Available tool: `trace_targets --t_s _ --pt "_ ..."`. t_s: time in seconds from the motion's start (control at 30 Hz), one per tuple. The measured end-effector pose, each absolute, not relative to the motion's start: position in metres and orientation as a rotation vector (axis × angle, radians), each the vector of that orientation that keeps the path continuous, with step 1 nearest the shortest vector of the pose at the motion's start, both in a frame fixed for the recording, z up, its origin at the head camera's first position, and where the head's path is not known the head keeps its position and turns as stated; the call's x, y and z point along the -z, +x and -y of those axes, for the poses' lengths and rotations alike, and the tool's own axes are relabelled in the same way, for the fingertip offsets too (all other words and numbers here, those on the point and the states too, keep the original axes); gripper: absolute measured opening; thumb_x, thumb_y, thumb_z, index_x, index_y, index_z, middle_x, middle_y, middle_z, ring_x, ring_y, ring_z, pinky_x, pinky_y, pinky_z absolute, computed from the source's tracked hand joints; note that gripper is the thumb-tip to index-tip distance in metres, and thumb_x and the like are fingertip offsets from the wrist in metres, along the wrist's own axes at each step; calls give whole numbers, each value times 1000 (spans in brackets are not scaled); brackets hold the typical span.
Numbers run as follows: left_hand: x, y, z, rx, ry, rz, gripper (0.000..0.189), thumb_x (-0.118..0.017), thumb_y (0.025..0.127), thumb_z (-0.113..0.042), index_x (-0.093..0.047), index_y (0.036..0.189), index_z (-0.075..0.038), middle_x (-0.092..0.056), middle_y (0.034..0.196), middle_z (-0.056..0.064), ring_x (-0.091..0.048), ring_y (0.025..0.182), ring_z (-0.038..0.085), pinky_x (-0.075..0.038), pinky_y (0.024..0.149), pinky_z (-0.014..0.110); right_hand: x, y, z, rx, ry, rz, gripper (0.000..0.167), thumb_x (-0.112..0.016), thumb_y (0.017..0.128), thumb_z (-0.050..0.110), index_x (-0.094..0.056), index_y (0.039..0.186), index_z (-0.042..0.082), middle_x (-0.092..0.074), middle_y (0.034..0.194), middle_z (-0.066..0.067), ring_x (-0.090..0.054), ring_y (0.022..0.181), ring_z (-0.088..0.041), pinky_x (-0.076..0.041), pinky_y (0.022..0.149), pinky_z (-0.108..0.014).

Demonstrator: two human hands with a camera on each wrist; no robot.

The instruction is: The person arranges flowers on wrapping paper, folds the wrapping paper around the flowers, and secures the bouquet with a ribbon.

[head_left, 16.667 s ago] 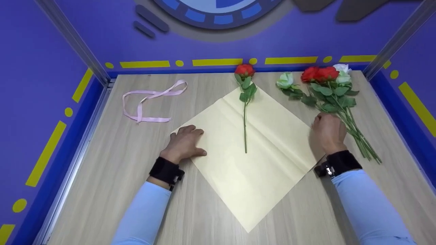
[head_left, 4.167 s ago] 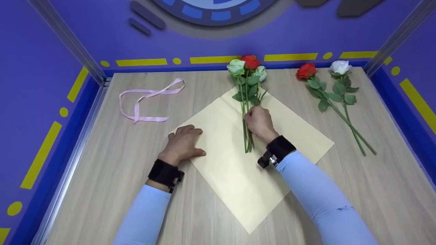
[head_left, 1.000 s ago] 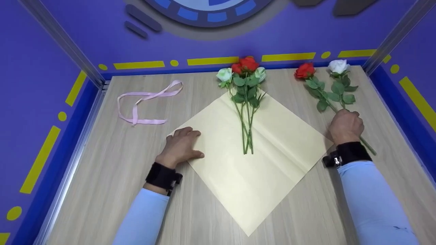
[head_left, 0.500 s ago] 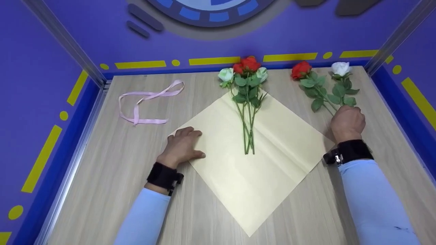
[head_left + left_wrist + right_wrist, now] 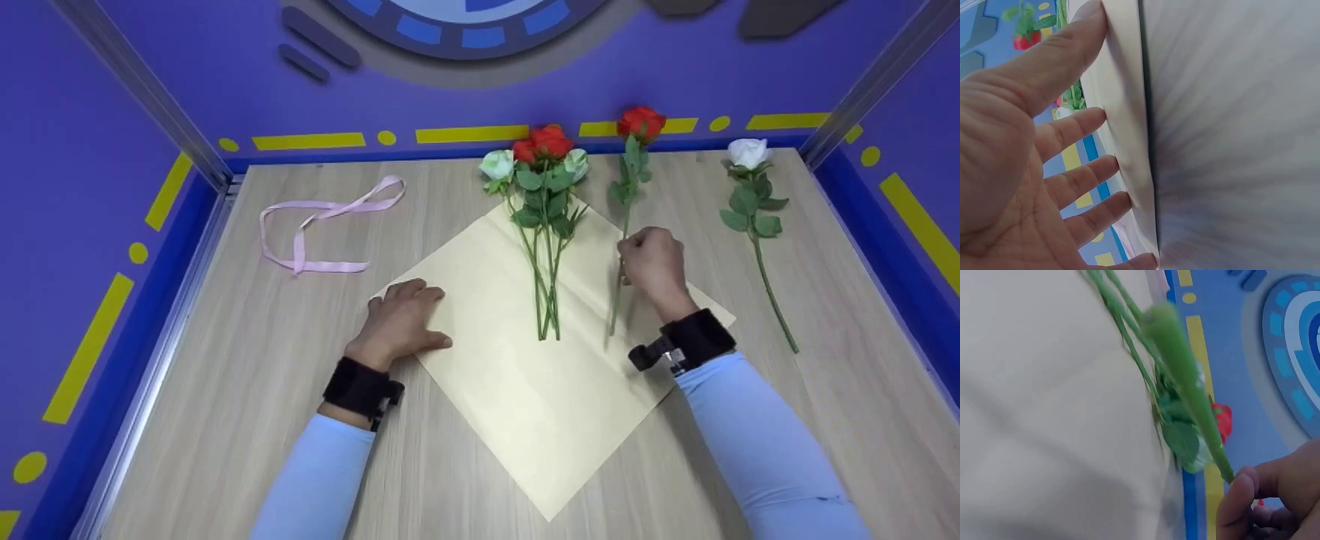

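Observation:
My right hand (image 5: 654, 266) pinches the green stem of a red rose (image 5: 640, 124) and holds it over the right part of the cream wrapping paper (image 5: 510, 390). In the right wrist view the stem (image 5: 1185, 377) comes up from between thumb and fingertips. My left hand (image 5: 401, 322) rests with spread fingers on the paper's left corner; the left wrist view shows its fingertips (image 5: 1107, 163) touching the sheet. On the paper's upper half lies a bunch of red and pale green roses (image 5: 544, 187), stems crossing. A white rose (image 5: 748, 154) lies apart at the right.
A pink ribbon (image 5: 300, 232) lies loosely looped at the back left of the wooden table (image 5: 247, 375). Blue-purple panels (image 5: 480, 105) wall in the back and both sides.
Compared with half a second ago, my right hand has lifted the red rose from beside the white one and carried it left over the paper. The left hand has stayed put.

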State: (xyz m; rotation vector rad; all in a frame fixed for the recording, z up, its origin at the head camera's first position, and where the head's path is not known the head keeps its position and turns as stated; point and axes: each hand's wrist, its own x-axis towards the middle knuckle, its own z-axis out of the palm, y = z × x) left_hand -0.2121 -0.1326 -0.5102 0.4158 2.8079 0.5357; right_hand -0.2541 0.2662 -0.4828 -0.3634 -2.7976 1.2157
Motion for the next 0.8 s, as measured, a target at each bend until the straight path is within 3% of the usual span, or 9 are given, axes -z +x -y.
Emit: trace_targets --t_s 0.1,0.23,0.6,0.8 --pt "510 -212 133 -536 420 -2808 81 -90 81 -45 -58 150 -16 -46 161 17 -37 151 42 -32 113 72 494 -256 -243 -1358 -407 2773 23 -55 98 13 -72 96 -2 -70 60 -1 -65 44 -8 -54 48 -23" --pt "510 -212 133 -535 424 -2811 80 -90 81 -44 -58 150 -16 -47 160 17 -38 150 42 -32 113 73 506 -260 -220 -1380 -404 2802 25 -53 99 13 -73 94 -2 -69 59 -1 -64 44 -10 -52 44 -24" --pt "510 -213 132 -546 420 -2798 81 -90 81 -44 -58 150 -15 -45 161 17 -36 151 42 -30 114 74 518 -261 -196 -1155 -284 2931 33 -54 97 12 -65 65 11 -57 44 3 -56 35 -13 -49 44 -29" --pt "510 -212 132 -546 403 -2797 82 -90 81 -44 -58 151 -16 -45 161 16 -36 152 41 -29 115 74 521 -261 -197 -1096 -246 2907 37 -55 94 10 -60 58 14 -55 41 3 -53 33 -13 -47 45 -31"
